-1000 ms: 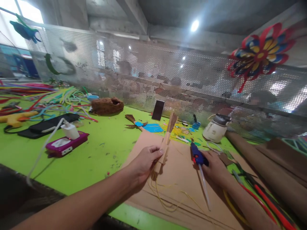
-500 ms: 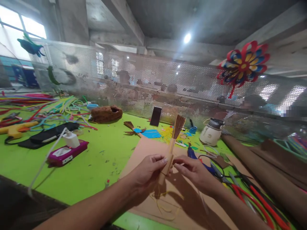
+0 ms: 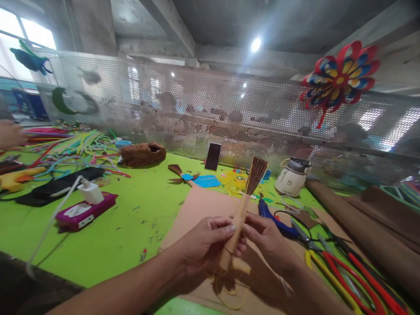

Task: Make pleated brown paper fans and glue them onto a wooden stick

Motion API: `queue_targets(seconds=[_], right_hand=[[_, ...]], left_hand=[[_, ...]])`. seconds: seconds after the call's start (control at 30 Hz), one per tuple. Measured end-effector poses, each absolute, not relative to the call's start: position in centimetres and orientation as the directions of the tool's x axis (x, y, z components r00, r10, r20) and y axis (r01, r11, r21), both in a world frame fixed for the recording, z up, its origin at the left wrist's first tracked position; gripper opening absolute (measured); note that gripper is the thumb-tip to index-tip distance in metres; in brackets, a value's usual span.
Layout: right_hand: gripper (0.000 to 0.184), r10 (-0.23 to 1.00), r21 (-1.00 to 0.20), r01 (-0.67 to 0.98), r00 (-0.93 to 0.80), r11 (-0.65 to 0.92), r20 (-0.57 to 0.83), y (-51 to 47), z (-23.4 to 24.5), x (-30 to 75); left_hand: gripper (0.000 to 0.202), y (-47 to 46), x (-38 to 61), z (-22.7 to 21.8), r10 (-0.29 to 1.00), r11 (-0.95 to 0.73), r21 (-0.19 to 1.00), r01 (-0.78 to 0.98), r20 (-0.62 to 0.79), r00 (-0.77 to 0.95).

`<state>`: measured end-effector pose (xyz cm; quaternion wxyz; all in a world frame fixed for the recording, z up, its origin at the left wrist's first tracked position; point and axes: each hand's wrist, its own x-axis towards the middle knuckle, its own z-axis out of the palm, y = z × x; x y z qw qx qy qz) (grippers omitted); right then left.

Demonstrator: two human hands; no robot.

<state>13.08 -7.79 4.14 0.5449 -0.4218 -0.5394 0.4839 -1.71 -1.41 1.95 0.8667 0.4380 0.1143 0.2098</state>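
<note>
A small brush-like bundle (image 3: 236, 227) stands tilted in front of me, with a tan wrapped handle and a fan of dark brown strips at its top. My left hand (image 3: 210, 240) is closed around the handle, thumb pressed on its front. From the other side, my right hand (image 3: 267, 238) pinches the same handle, its fingertips partly hidden behind it. Thin yellow strands (image 3: 234, 297) hang and curl under the bundle's lower end. Below lies a tan sheet (image 3: 197, 214). A similar brown-fringed piece (image 3: 187, 176) with blue trim lies farther back.
Right of my hands lie a blue glue gun (image 3: 275, 218), red-handled scissors (image 3: 357, 275), a cream bottle (image 3: 292, 177) and a brown roll (image 3: 348, 218). On the left are a purple power strip (image 3: 82, 214), a yellow glue gun (image 3: 19, 177) and another person's hand (image 3: 11, 134). A phone (image 3: 213, 156) stands behind.
The bundle has shifted slightly right and its fringe shows wider. My right hand has moved in against the handle. Another person's hand has come in at the left edge.
</note>
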Motion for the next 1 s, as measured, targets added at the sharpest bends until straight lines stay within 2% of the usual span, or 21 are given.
queue_targets(seconds=[0.23,0.43,0.53,0.63,0.73,1.0], right_hand=[[0.030,0.989,-0.982,-0.120,0.033,0.145,0.142,-7.9,4.2,12.5],[0.027,0.987,-0.958,-0.238,0.047,0.159,0.152,-7.7,2.4,12.2],[0.022,0.975,-0.972,-0.110,0.105,0.207,0.196,-7.6,1.2,12.5],[0.024,0.958,-0.970,0.048,0.152,0.238,0.242,-7.6,0.5,12.8],[0.024,0.945,-0.955,0.139,0.162,0.263,0.284,-7.5,0.0,12.9],[0.028,0.913,-0.943,0.119,0.240,0.310,0.330,-6.8,-1.8,11.6]], left_hand=[[0.020,-1.7,-1.5,1.9,0.457,0.512,0.800,-0.313,0.054,0.888],[0.020,-1.9,-1.2,1.9,0.478,0.506,0.805,-0.310,0.038,0.878],[0.021,-1.9,-1.0,1.7,0.494,0.498,0.810,-0.310,0.028,0.869],[0.021,-1.9,-0.7,1.5,0.530,0.476,0.814,-0.334,0.037,0.847],[0.020,-1.8,-0.5,1.2,0.547,0.491,0.793,-0.360,0.041,0.836],[0.014,-1.8,-0.5,1.2,0.598,0.547,0.743,-0.386,-0.025,0.801]])
